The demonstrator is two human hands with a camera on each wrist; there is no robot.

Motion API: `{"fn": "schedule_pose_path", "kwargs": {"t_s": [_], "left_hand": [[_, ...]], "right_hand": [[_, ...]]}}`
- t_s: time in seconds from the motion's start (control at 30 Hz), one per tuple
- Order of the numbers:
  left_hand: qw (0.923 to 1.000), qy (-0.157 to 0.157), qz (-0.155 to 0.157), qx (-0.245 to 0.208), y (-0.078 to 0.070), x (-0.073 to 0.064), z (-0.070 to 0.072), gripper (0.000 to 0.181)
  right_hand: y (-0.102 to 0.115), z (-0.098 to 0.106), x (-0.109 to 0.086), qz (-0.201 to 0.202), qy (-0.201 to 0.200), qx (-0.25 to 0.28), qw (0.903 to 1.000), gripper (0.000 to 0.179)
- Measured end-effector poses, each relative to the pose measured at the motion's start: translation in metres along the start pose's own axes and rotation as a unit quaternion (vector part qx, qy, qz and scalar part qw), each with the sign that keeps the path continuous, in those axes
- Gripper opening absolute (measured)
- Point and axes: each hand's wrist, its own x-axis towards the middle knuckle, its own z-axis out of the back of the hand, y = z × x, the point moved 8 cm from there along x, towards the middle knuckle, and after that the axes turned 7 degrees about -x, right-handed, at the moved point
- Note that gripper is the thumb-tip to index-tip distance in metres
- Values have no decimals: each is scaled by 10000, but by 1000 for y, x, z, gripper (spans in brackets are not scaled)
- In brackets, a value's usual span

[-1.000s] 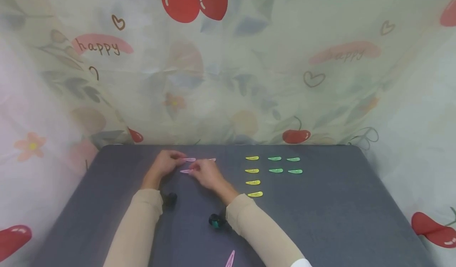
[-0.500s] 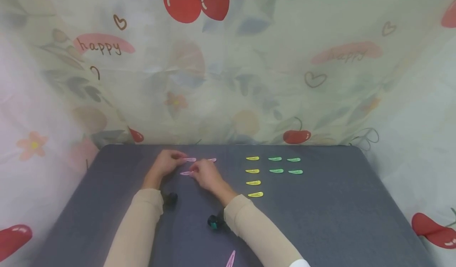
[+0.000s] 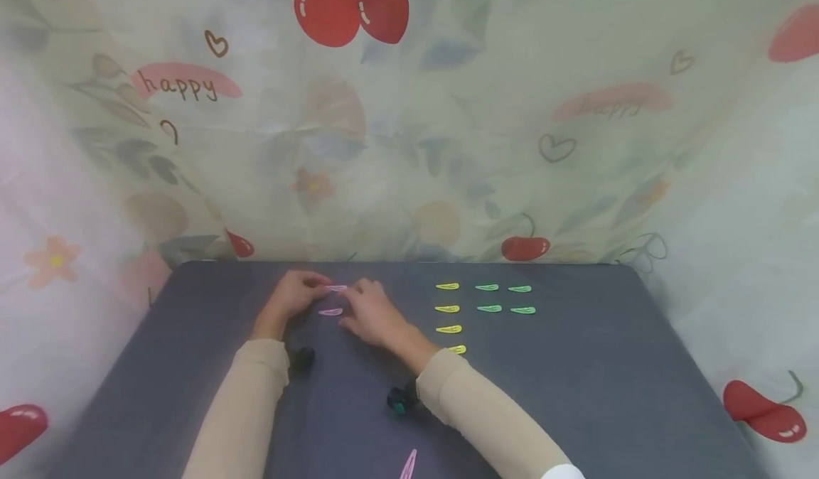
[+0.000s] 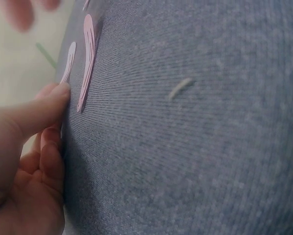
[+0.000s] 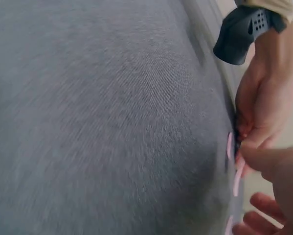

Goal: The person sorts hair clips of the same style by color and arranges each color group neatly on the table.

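My left hand point(image 3: 296, 298) pinches the narrow end of a pink hair clip point(image 3: 336, 288) at the table's far side; its thumb lies on that tip in the left wrist view. Just below, a second pink hair clip point(image 3: 330, 312) lies flat, apart from both hands. My right hand point(image 3: 371, 313) hovers beside the two clips, thumb and fingers spread, its index fingertip overlapping the wide end of the upper clip in the head view. Part of another pink clip point(image 5: 229, 225) shows at the bottom of the right wrist view; in the head view the right hand hides it.
Several yellow hair clips point(image 3: 448, 309) form a column to the right, the lowest partly behind the right forearm. Beside them lie green hair clips point(image 3: 489, 308) in two rows. One pink clip point(image 3: 408, 465) lies at the near edge of the dark table point(image 3: 576, 394). A printed curtain point(image 3: 397, 145) stands behind.
My right hand has let go of the lower pink clip, which now lies on the table. Its fingers have spread and moved slightly up. The left hand has stayed at the upper clip.
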Motion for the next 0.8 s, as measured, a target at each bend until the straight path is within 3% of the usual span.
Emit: {"fn": "schedule_pose_path", "kwargs": {"t_s": [0.37,0.67,0.8], "left_hand": [[9999,32,6,150,-2,0,-1,29],[9999,123,15,68,0,0,-3,32],[9999,126,8,32,1,1,-3,32]], "right_hand": [[8,15,-30,281,129,-821,9961,90],[14,13,-74,1112,-19,-1429,9835,87],[13,13,-97,1370,-96,-1416,9804,85]]}}
